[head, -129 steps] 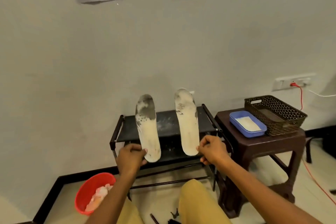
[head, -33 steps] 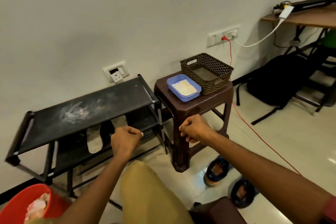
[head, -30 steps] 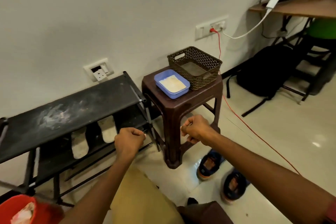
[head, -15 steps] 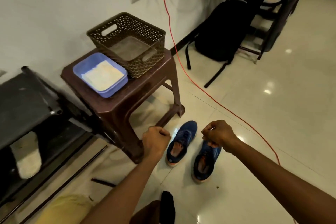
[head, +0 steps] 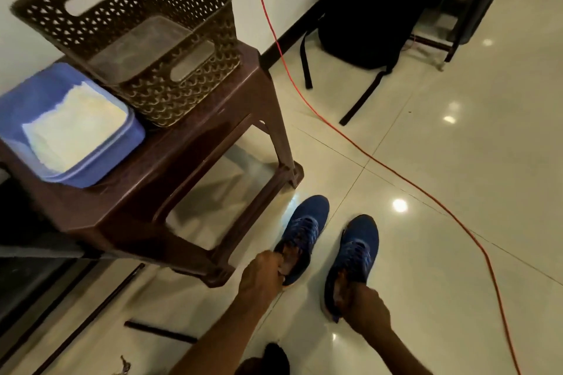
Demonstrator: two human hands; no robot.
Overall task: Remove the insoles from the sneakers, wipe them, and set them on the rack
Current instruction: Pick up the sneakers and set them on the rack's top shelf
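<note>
Two blue sneakers stand side by side on the tiled floor, toes pointing away from me. My left hand (head: 262,275) grips the heel opening of the left sneaker (head: 304,231), fingers curled at its collar. At the heel of the right sneaker (head: 355,253), my right hand (head: 365,306) has its fingers curled into the opening. The insides of both shoes show orange-brown; whether insoles lie in them I cannot tell. Only a dark corner of the rack (head: 18,280) shows at the left edge.
A brown plastic stool (head: 170,161) stands just left of the sneakers, carrying a blue tray (head: 122,143) with a white cloth and a perforated brown basket (head: 158,94). An orange cable (head: 396,173) crosses the floor on the right. A black backpack (head: 374,9) leans by the wall.
The view swung from the rack, where two insoles lie on the lower shelf, right and down to the floor. Both fists dropped and took hold of the sneaker heels.
</note>
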